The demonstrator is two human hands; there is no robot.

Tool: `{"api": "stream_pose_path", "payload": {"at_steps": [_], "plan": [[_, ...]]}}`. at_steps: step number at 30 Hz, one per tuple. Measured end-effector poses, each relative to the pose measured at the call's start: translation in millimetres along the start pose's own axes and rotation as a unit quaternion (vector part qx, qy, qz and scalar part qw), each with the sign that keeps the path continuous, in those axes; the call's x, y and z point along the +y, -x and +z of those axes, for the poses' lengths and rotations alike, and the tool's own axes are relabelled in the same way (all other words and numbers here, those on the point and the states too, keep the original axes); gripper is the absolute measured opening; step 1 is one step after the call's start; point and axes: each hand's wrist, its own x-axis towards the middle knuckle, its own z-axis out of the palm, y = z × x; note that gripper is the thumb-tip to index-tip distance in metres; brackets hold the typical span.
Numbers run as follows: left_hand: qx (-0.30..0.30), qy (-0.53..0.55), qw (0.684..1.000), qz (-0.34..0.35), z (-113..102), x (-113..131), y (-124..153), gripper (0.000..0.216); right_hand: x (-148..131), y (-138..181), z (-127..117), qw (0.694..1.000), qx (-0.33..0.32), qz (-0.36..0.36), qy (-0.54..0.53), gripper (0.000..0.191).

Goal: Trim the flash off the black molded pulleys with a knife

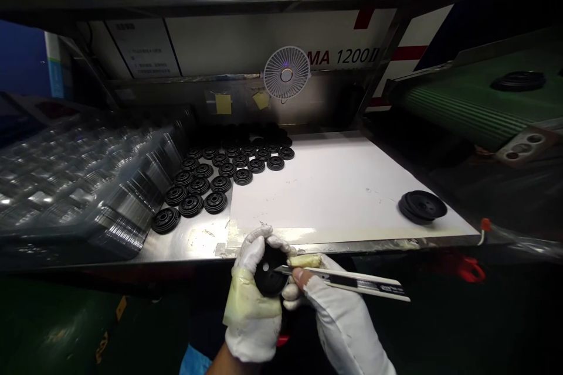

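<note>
In a white glove with yellow tape round it, my left hand [253, 304] grips a round black pulley-like wheel [269, 281] just off the table's front edge. My right hand [329, 299], gloved in white with the thumb tip bare, is closed on a white utility knife [360, 282]. Its blade lies over the wheel's face, near the small centre hole; whether it touches I cannot tell. Yellow wrapping covers a finger of the right hand. Several similar black wheels [215, 202] lie in rows at the table's left, and larger black ones [422, 206] sit at its right.
Stacked clear plastic trays [88, 187] fill the left side. A white sheet [316, 187] covers much of the metal table. A small fan [287, 73] hangs under the shelf [246, 0]. On the right, a green conveyor belt [475, 105] carries a black part [519, 81].
</note>
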Motion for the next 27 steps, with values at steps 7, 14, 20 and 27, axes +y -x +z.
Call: {"api": "stream_pose_path", "payload": {"at_steps": [7,14,20,27], "plan": [[0.002,0.008,1.000,-0.002,-4,-2,-4,0.017,-2,-1,0,1.000,-0.003,0.019,0.017,0.015],[0.013,-0.086,0.995,0.050,-12,2,-9,0.038,-17,-8,-2,0.999,-0.028,0.034,-0.031,0.017],[-0.032,-0.284,0.955,0.084,-26,3,-9,0.030,-31,-8,-4,0.996,-0.035,0.018,-0.084,0.008],[-0.026,-0.275,0.951,0.138,-35,-4,-18,0.019,-25,0,-9,0.997,0.015,-0.037,-0.063,0.013]]}}
